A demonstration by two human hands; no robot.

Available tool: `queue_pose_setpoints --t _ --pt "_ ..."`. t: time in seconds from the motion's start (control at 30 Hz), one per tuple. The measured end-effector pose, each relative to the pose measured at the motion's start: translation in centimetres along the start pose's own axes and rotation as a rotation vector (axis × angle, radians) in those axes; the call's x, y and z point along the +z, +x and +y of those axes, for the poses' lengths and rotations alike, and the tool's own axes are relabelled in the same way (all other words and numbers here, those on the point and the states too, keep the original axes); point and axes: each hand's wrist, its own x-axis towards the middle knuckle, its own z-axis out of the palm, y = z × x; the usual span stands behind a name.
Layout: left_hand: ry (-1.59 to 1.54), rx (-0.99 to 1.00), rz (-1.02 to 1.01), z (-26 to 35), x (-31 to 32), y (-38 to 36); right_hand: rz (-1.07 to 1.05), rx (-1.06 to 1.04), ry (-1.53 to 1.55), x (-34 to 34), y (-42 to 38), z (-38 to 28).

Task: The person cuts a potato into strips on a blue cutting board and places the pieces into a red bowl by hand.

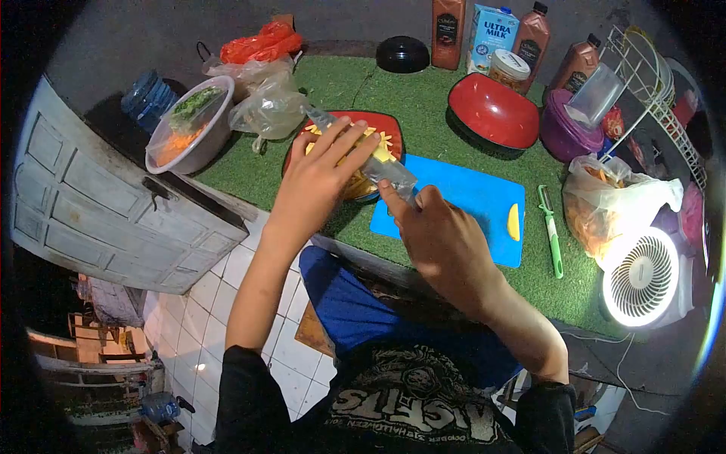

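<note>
My right hand [446, 246] is closed round the handle of a wide-bladed knife [393, 174], whose blade points up and left over a red bowl [392, 123]. Pale yellow cut strips [382, 147], which look like potato, lie on the blade and in the bowl. My left hand [321, 170] is stretched out over the blade and the strips, fingers straight and slightly apart; it partly hides the bowl. Beside the bowl a blue cutting board [469, 185] lies under my right hand. One yellow slice [513, 222] rests near the board's right edge.
Right of the board are a green-handled peeler [551, 231], a plastic bag of peelings [594, 204] and a white fan [641, 276]. Behind stand a red square bowl [495, 113], a milk carton [490, 41] and bottles. A basin [219, 132] with shredded vegetables sits at left.
</note>
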Motion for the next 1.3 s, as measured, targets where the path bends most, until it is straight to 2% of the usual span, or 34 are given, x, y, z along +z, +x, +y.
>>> queue_pose_setpoints --t 0.17,0.23,0.33,0.43,0.57,0.63,0.87,0.93,1.07,1.17,1.23,1.3 --pt "-0.028 0.083 0.079 -0.9 1.4 0.3 0.071 -0.054 -0.031 0.2 0.1 0.6" --pt "0.001 0.114 0.119 -1.3 1.5 0.3 -0.046 0.022 -0.05 -0.4 0.5 0.6" --pt "0.03 0.164 0.18 -1.9 1.3 0.3 -0.023 0.027 -0.084 -0.4 0.6 0.8" --pt "0.002 0.135 0.155 -3.0 1.0 0.0 -0.056 0.117 -0.113 -0.5 0.9 1.1" --pt "-0.161 -0.003 0.145 -4.3 1.2 0.5 -0.002 0.084 -0.133 -0.3 0.7 2.2" --pt "-0.347 -0.166 0.109 -4.5 1.5 0.9 0.031 0.08 -0.166 -0.1 0.6 2.5" --pt "-0.338 -0.126 -0.073 -5.6 1.5 3.0 0.033 0.103 -0.184 -0.5 0.1 3.1" --pt "-0.37 -0.169 -0.136 -6.2 1.9 3.6 0.086 0.084 -0.173 -0.3 -0.3 3.6" --pt "-0.345 -0.109 -0.144 -6.5 2.2 4.7 0.118 0.092 -0.148 -0.5 -0.9 4.5" --pt "-0.349 -0.145 -0.217 -6.2 2.3 5.4 0.109 0.126 -0.116 -1.4 -1.3 4.4" --pt "-0.308 -0.049 -0.212 -6.5 2.6 5.7 0.031 0.267 -0.078 -1.8 -1.6 4.3" --pt "-0.323 -0.058 -0.215 -6.5 2.9 6.0 0.06 0.271 -0.06 -2.1 -2.1 4.6"
